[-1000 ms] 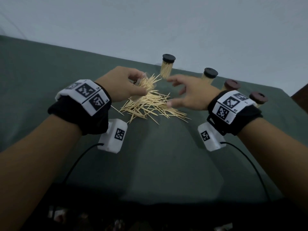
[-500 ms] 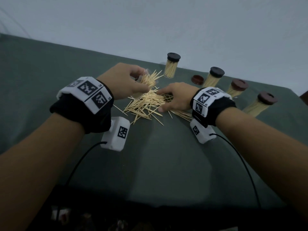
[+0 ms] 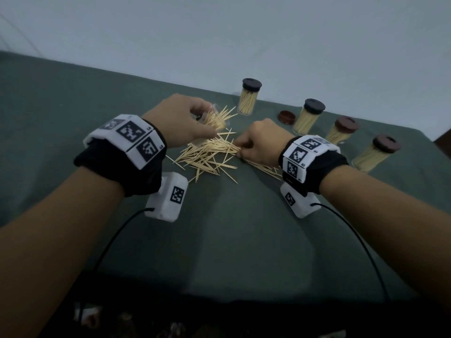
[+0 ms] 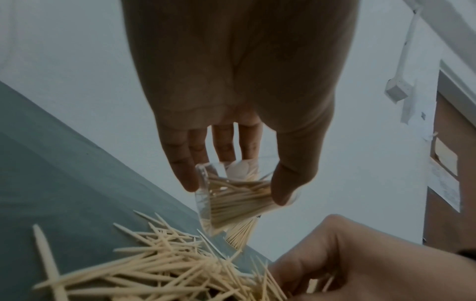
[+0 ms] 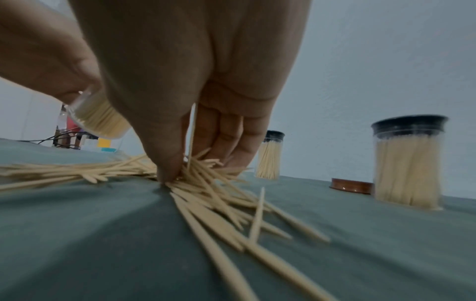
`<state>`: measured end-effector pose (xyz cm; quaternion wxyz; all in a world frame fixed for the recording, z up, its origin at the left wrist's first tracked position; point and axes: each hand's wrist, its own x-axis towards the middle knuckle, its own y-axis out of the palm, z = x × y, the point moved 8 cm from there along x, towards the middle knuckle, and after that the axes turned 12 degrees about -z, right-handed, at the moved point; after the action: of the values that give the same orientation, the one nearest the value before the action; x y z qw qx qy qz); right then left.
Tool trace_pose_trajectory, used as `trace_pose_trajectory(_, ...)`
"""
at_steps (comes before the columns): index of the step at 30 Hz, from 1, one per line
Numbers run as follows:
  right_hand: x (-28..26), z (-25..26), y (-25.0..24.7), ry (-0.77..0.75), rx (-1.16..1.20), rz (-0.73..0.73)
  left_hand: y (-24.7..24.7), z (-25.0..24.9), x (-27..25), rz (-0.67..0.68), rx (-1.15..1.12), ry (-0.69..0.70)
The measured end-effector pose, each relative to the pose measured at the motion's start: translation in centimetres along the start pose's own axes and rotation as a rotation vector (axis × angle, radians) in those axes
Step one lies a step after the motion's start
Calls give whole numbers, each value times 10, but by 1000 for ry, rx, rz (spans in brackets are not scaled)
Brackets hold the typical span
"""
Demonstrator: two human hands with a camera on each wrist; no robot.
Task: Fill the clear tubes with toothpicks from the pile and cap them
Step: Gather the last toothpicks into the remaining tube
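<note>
My left hand (image 3: 180, 123) grips a clear uncapped tube (image 3: 214, 119) tilted over the toothpick pile (image 3: 210, 157), with toothpicks sticking out of its mouth. The left wrist view shows that tube (image 4: 231, 195) between my thumb and fingers (image 4: 182, 163). My right hand (image 3: 261, 142) is down on the pile's right side, thumb and fingers pinching a bunch of toothpicks (image 5: 195, 169) against the cloth. A loose brown cap (image 3: 286, 116) lies behind the right hand.
Several capped, filled tubes stand along the back right: one at the rear (image 3: 250, 96), another (image 3: 308, 115), two with brown caps (image 3: 341, 131) (image 3: 375, 152). Green cloth (image 3: 231, 228) covers the table. Wrist camera cables trail toward the near edge.
My right hand dropped from hovering open over the pile onto its right side and closed its fingers on toothpicks. The left hand kept holding the tilted tube.
</note>
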<state>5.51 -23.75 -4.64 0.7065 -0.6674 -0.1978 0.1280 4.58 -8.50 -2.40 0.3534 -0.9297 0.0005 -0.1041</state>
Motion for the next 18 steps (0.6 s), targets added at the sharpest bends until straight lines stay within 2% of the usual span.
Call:
trace_pose_trajectory(8, -23, -31, -5, 75, 101, -55, 0, -5, -2, 4, 38, 12)
trace_pose_trajectory(18, -26, -47, -41, 139, 315, -207, 2, -6, -3, 11, 128, 33)
